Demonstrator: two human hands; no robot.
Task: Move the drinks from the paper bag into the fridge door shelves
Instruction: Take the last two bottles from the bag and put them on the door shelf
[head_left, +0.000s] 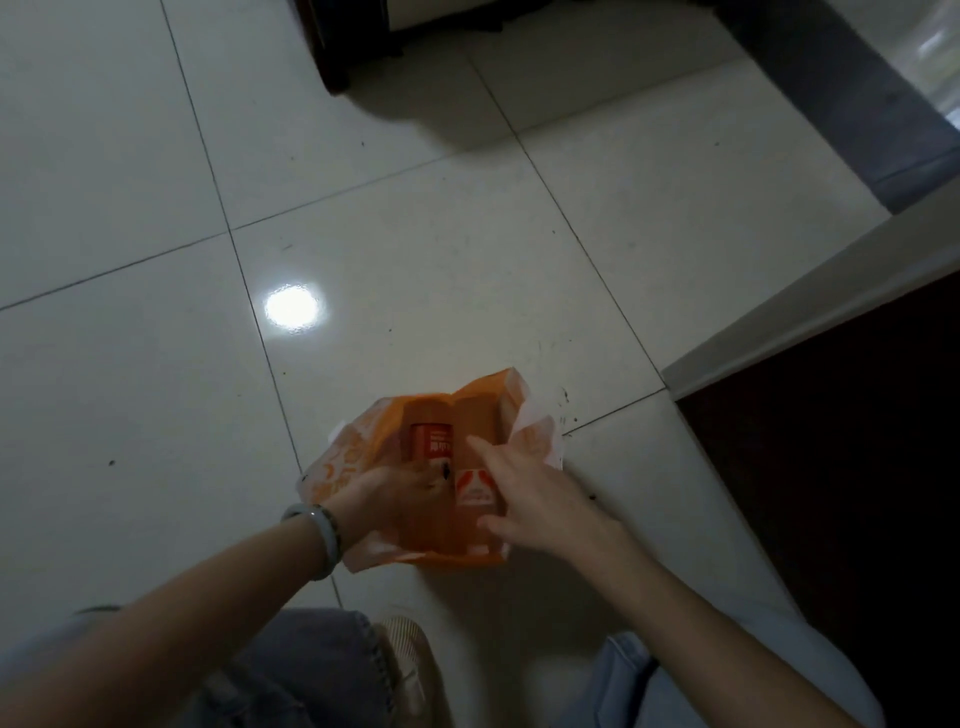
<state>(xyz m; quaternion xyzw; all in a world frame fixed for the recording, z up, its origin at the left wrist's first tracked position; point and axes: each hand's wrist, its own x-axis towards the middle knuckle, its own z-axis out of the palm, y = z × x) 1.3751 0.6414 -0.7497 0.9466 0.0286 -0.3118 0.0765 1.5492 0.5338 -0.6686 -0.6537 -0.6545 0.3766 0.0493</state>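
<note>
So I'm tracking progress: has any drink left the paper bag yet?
No, both drinks are inside the open paper bag on the floor, with the right hand reaching in.

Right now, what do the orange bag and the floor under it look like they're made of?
The orange bag looks like thin matte paper: its rim is creased and crumpled. The floor looks like glossy glazed tile, likely ceramic: dark grout lines and a sharp reflected light spot.

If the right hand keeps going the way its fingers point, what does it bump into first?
Most likely the right drink bottle inside the orange paper bag. The right hand points straight into the bag's mouth, fingertips about at that bottle, though depth is unclear.
</note>
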